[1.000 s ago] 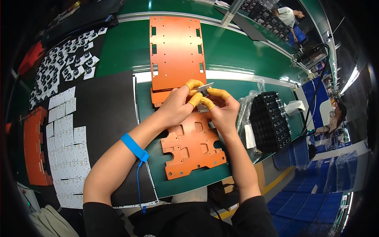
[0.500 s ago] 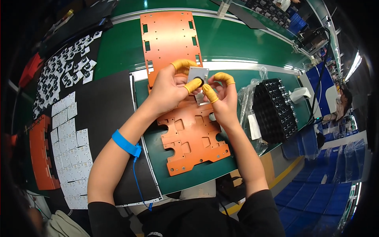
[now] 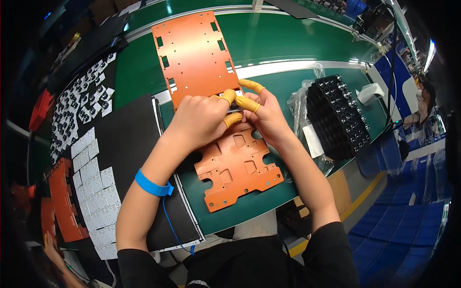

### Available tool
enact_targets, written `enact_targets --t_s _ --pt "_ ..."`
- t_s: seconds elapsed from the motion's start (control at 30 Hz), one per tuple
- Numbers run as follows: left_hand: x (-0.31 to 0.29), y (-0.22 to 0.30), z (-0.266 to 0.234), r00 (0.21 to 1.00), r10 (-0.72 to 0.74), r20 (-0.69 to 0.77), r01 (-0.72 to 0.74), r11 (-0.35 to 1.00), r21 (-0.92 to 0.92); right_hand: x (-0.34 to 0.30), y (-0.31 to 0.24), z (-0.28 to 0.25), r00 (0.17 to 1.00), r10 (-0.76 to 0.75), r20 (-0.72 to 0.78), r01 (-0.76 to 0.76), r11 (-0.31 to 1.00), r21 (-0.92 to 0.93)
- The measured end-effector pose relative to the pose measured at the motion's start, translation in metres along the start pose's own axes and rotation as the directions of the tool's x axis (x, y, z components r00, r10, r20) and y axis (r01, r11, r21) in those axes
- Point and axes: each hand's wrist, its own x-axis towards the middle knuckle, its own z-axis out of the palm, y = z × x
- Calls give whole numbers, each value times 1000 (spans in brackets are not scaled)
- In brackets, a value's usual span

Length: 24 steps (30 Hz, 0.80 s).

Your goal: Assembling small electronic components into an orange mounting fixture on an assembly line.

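Observation:
My left hand (image 3: 197,117) and my right hand (image 3: 267,115) meet over the work surface, yellow finger cots on their fingertips. Pinched between them is a small white circuit board (image 3: 238,93), mostly covered by the fingers. Both hands are closed on it. Just under them lies an orange fixture plate (image 3: 238,158) with cut-out edges and shallow recesses. Beyond, a flat orange plate (image 3: 192,53) with rectangular slots reaches away from me. A blue wrist strap (image 3: 152,183) with a coiled cord circles my left forearm.
Left, on black sheeting (image 3: 129,139), are rows of white boards (image 3: 98,192) and a pile of boards with black round parts (image 3: 81,103). A black tray (image 3: 331,120) of shiny round parts sits right, by clear plastic wrap (image 3: 298,108). Another person's hand (image 3: 53,247) shows lower left.
My fingers have closed in around the small board, which was more exposed before. My left hand has turned over it. The view has shifted slightly, and another person's hand has appeared lower left.

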Motion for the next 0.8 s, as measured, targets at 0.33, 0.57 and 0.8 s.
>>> enact_targets --t_s 0.33,0.57,0.8 --pt "-8 -11 -26 941 -293 -167 309 948 79 3 -8 -10 987 55 153 -64 997 52" --pt "-57 1 -29 552 -813 186 816 482 -318 -2 -9 -3 984 66 168 -62 998 -26" --pt "-61 6 -11 406 -847 344 885 269 -381 -5 -10 3 975 84 203 -78 996 -38"
